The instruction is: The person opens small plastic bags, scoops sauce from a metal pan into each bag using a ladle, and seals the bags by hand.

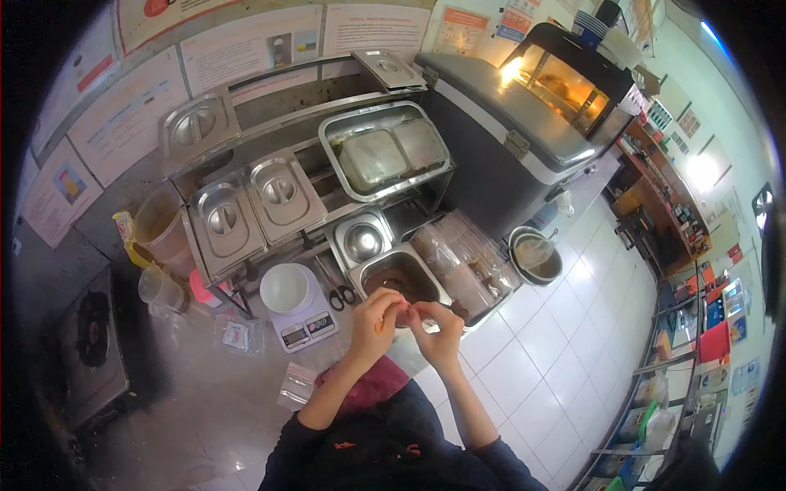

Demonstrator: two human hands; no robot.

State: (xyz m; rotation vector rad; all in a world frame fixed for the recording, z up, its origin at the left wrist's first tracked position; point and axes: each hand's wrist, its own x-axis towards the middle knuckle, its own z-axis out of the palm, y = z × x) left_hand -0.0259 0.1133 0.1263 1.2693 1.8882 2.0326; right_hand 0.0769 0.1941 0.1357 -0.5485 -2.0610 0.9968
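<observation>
"Grey table point(196, 393) first: what's on it?"

"White bowl point(284, 288) on a scale point(303, 340), scissors point(337, 289) just beside."

"And the hands?"

"Left hand point(378, 326) and right hand point(439, 334) meet, fingertips pinched close; I can't tell what, if anything, they grip."

"Where's the steel pan point(427, 272)?"

"Right by those fingertips, brown contents inside, next to the plastic packets point(463, 258)."

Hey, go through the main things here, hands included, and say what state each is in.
Left hand: fingers pinched together.
Right hand: fingers pinched too.
Steel pan under the hands: uncovered.
Two front-rack lids: set on their pans.
Scale: display unreadable.
White bowl: upright on the scale.
Glass-fronted cabinet: lit inside.
Grey chest: lid shut.
</observation>
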